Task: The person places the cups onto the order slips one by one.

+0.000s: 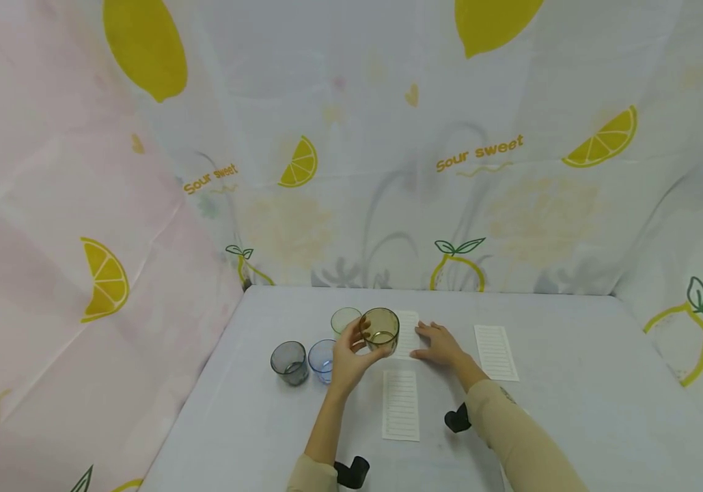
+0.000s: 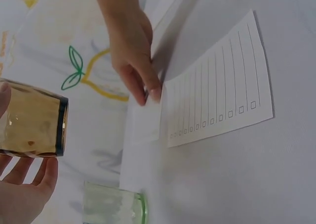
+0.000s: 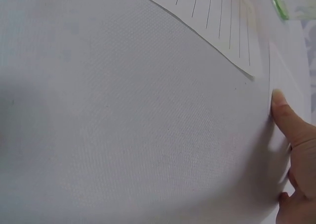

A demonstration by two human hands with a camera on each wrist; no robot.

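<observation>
Left hand [image 1: 349, 364] grips amber glass [image 1: 382, 322], partly hiding blue glass [image 1: 319, 356] at its nine o'clock, as loose right hand [image 1: 442, 346] touches paper [image 1: 408, 328]!

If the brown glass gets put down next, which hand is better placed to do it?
The left hand, I'd say: its fingers hold the brown glass above the table. The right hand is apart from the glass, touching a paper sheet, so it seems less ready.
</observation>
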